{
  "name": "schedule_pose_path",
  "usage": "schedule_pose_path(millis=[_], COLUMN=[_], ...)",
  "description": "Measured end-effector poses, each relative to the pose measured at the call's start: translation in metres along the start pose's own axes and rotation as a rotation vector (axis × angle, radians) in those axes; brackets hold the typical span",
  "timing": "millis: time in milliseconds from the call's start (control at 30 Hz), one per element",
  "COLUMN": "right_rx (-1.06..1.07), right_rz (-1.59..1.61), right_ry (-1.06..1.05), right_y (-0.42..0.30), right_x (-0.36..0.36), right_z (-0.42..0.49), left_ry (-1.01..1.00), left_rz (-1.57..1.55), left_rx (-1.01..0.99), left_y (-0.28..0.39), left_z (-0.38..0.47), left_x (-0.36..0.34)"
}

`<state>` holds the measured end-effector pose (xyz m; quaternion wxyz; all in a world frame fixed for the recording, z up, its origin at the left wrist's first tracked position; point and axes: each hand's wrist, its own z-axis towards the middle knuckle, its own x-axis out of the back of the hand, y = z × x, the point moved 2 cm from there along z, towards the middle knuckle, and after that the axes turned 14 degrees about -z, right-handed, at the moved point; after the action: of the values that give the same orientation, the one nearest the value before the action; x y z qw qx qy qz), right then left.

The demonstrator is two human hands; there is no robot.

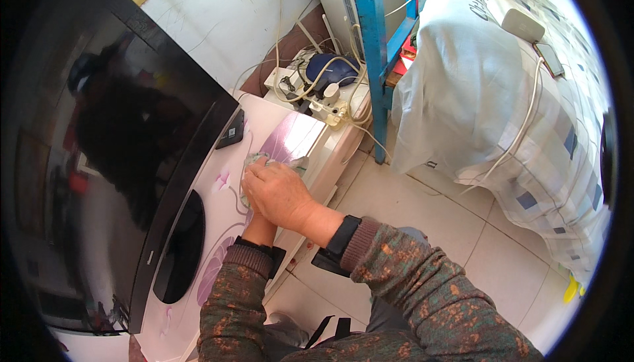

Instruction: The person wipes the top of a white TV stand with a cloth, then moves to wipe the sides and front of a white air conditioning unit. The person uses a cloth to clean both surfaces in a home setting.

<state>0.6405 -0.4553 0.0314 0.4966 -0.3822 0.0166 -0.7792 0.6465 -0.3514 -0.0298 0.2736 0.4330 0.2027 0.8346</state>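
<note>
A crumpled light cloth with greenish marks (300, 165) is bunched between my hands, over the glossy top of a pink-white cabinet (218, 213) with purple flower patterns. My right hand (280, 196) lies across the front of my left and grips the cloth. Underneath it, my left hand (261, 226) is also at the cloth; most of its fingers are hidden. Cloth shows beyond the knuckles and along the left side of the hands. Whether the cloth touches the cabinet top cannot be told.
A black television (124, 139) stands on the cabinet, left of my hands, with a small black box (232, 131) beside it. Power strips (327, 112), plugs and tangled cables lie at the far end. A blue frame (374, 64) and a cloth-covered surface (460, 79) are on the right.
</note>
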Motion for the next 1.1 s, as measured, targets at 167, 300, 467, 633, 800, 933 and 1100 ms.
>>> schedule_pose_path(millis=[167,300,467,633,800,933,1100], right_rx=[-0.051,-0.107,-0.146,-0.107,-0.112,-0.133,-0.109], right_rz=[-0.065,-0.053,-0.070,-0.164,-0.170,-0.058,-0.057], right_ry=[0.065,0.201,0.248,0.232,0.188,0.175,0.114], right_y=[0.018,0.032,0.039,0.031,0.023,0.020,0.016], right_x=[0.013,0.025,0.028,0.025,0.017,0.010,0.004], right_z=[0.001,0.005,0.010,0.013,0.011,0.011,0.008], left_ry=[-0.152,-0.156,-0.162,-0.160,-0.168,-0.178,-0.170], left_rz=[0.599,0.556,0.507,0.465,0.421,0.367,0.487], left_rx=[-0.289,-0.264,-0.127,-0.019,0.081,0.170,0.149], left_y=[0.054,0.070,0.056,0.041,0.029,0.022,0.021], left_z=[0.022,0.042,0.041,0.031,0.018,0.011,-0.021], left_x=[-0.016,-0.029,-0.043,-0.044,-0.039,-0.030,0.003])
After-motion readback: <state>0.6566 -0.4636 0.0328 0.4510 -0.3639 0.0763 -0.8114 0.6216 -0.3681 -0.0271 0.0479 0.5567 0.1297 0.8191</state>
